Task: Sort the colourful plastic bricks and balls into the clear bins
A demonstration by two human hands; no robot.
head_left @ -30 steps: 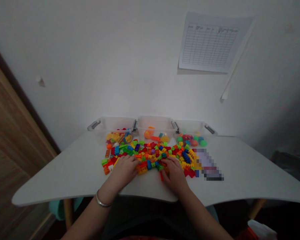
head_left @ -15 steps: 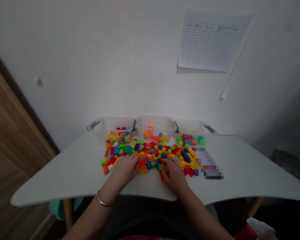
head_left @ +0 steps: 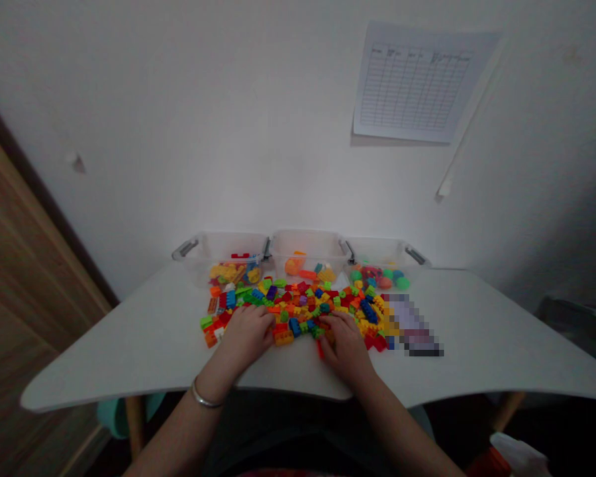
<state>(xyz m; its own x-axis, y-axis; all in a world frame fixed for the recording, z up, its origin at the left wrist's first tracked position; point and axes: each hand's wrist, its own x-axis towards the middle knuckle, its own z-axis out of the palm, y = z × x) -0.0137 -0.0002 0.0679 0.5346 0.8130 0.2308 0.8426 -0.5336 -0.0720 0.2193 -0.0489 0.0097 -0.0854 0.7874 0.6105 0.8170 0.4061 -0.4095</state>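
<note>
Head view is centred on a spread of coloured bricks (head_left: 302, 306) lying on the white surface (head_left: 144, 338). Behind it, three clear bins (head_left: 305, 234) are set side by side against the wall, each holding a few pieces. A ruled sheet (head_left: 417, 83) is fixed at the upper right of the frame. The left hand (head_left: 248, 334), with a bracelet (head_left: 203, 399) at its wrist, is laid on the lower left edge of the spread, fingers curled down beside an orange brick (head_left: 284, 338). The right hand (head_left: 345, 344) is laid on the lower middle edge, with a red brick (head_left: 320, 349) showing just at its left side. Whether either grip is closed on a piece or merely resting on the pile cannot be told, since the fingertips are hidden among the bricks. Very little has changed over the last second. Both hands have been kept where they were. Only the small pieces by the left fingers appear reshuffled, green and blue now showing where red was seen. It is judged that pieces are only being stirred at the near edge, and none is lifted clear.
</note>
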